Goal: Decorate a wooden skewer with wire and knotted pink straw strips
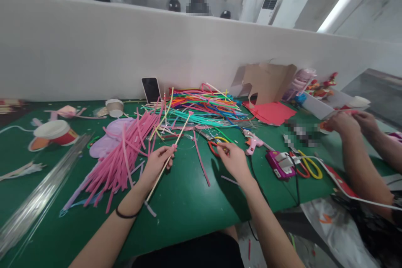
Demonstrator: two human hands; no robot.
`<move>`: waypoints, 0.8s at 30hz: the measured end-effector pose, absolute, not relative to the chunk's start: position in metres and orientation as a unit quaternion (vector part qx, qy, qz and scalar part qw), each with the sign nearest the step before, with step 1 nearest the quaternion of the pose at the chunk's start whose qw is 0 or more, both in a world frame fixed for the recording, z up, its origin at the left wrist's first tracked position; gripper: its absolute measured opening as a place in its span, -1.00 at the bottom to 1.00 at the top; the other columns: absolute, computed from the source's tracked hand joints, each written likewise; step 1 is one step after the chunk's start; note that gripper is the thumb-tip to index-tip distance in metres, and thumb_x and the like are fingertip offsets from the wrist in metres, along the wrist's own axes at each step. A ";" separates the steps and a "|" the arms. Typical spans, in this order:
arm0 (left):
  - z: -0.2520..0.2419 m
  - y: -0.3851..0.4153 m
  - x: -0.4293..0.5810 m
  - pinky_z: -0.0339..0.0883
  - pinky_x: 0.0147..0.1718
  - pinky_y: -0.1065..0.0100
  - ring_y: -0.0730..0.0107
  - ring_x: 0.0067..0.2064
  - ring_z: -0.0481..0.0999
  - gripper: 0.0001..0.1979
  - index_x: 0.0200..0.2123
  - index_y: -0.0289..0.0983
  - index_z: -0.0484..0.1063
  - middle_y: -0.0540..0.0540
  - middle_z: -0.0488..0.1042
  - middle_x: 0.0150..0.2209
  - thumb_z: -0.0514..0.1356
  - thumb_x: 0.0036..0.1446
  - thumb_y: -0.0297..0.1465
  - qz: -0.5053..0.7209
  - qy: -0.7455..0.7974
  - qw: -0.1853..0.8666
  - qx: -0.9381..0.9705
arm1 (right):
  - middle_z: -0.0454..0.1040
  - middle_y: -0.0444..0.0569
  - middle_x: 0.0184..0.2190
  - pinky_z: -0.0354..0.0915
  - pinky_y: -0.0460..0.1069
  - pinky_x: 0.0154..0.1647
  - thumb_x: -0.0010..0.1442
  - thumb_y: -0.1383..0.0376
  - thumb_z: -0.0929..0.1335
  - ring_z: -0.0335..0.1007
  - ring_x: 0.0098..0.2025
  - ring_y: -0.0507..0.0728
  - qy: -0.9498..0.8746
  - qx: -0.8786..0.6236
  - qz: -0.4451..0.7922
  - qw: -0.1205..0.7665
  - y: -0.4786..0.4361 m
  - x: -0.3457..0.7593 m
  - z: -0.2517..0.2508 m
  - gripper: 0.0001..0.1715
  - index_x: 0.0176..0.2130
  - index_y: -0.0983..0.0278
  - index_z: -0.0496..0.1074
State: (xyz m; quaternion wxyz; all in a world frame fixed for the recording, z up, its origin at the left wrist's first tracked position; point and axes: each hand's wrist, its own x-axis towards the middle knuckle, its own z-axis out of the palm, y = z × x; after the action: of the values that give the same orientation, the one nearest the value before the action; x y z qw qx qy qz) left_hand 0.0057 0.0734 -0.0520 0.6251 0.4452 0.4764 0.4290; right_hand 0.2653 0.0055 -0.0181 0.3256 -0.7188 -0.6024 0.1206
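My left hand [160,163] is closed around a thin cream-coloured stick [182,133], which slants up and away from me. A small pink piece tops the stick, and another bit of pink shows at my fingertips. To the right, my right hand [234,160] has its fingers bent onto the handles of a pair of scissors [214,147] with orange and yellow loops; the blades point away to the left. Between my hands lies a single pink pipe cleaner [201,160]. A large bundle of pink pipe cleaners [121,165] lies left of my left hand.
Coloured pipe cleaners [204,106] pile up at the back beside a phone [151,90]. On the right are a pink glue gun [253,142], a purple power strip [280,165] with cables and another person's hands [348,123]. Clear thin rods [47,188] and a paper cup [61,132] lie left.
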 end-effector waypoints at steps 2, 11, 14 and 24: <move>-0.052 0.073 0.006 0.14 -0.70 0.54 0.64 -0.63 0.30 -0.58 -0.34 -0.32 0.46 0.07 0.37 -0.50 0.39 -0.06 -0.09 0.430 0.478 0.623 0.446 | 0.59 0.00 -0.23 0.34 -0.02 -0.14 0.30 0.25 0.29 0.50 -0.22 0.13 -0.652 -0.684 0.129 0.301 0.019 0.240 -0.013 -0.76 -0.16 0.25 0.53; -0.054 0.073 0.004 0.13 -0.68 0.55 0.63 -0.61 0.30 -0.62 -0.39 -0.29 0.41 0.08 0.35 -0.52 0.37 -0.03 -0.09 0.444 0.475 0.615 0.445 | 0.53 0.31 -0.15 0.32 0.04 -0.18 0.24 0.43 0.30 0.49 -0.10 0.28 -0.657 -0.732 0.074 0.164 0.074 0.194 -0.039 -0.89 -0.20 0.39 0.42; -0.053 0.075 0.002 0.11 -0.68 0.55 0.62 -0.62 0.28 -0.60 -0.39 -0.28 0.41 0.10 0.33 -0.55 0.40 -0.09 -0.10 0.456 0.481 0.607 0.439 | 0.55 0.23 -0.28 0.31 0.01 -0.25 0.23 0.47 0.25 0.52 -0.25 0.22 -0.641 -0.736 0.085 0.201 0.078 0.207 -0.046 -0.86 -0.26 0.38 0.40; -0.020 0.035 -0.011 0.13 -0.59 0.43 0.46 -0.65 0.32 -0.72 -0.41 -0.17 0.37 0.09 0.36 -0.60 0.27 0.06 -0.09 0.366 0.592 0.344 0.630 | 0.57 0.03 -0.24 0.33 -0.04 -0.20 0.35 0.20 0.16 0.49 -0.25 0.11 -0.534 -0.689 0.076 0.485 0.078 0.269 -0.025 -0.61 0.04 0.32 0.35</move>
State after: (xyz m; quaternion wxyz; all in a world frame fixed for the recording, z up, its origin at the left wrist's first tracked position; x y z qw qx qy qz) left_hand -0.0110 0.0354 -0.0198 0.3437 0.6304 0.5919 0.3662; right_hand 0.2688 0.0776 -0.0250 0.4845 -0.6887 -0.5340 0.0759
